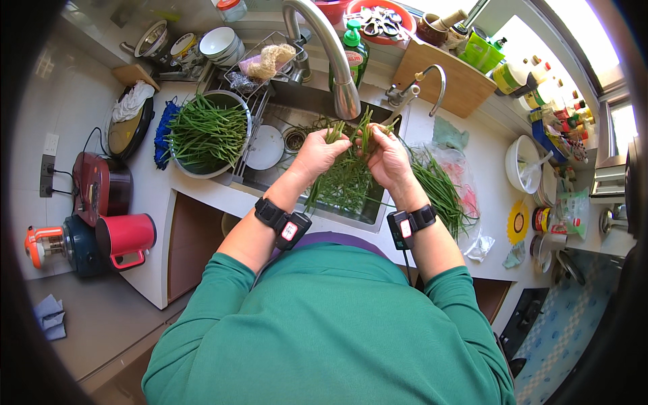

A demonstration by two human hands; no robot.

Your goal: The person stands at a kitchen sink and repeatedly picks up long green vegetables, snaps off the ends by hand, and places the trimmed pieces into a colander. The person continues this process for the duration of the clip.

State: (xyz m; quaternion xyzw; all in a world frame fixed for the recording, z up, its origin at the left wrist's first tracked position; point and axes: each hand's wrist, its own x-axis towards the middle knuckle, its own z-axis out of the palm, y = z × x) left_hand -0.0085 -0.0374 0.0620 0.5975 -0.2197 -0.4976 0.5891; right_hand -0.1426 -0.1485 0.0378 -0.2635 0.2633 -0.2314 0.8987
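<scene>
Both hands are over the sink [382, 207]. My left hand [320, 153] is closed around a small bunch of thin green vegetable stems [334, 132], with the long ends hanging down below it. Just to the right, my right hand [389, 158] pinches more green stems [365, 134] between thumb and fingers. Loose green leafy pieces [349, 186] lie in the sink under the hands. On the counter to the right, a pile of long green stalks [438, 187] rests on a clear plastic bag [463, 177]. Shorter stems [210, 131] fill a round metal-rimmed pot [248, 119] at left.
The large faucet [347, 96] arches over the sink just beyond my hands. A smaller tap [441, 86] stands at the back right. A white plate [265, 147] lies in the sink's left part. Behind are a green pump bottle [357, 58] and a wooden board [445, 76].
</scene>
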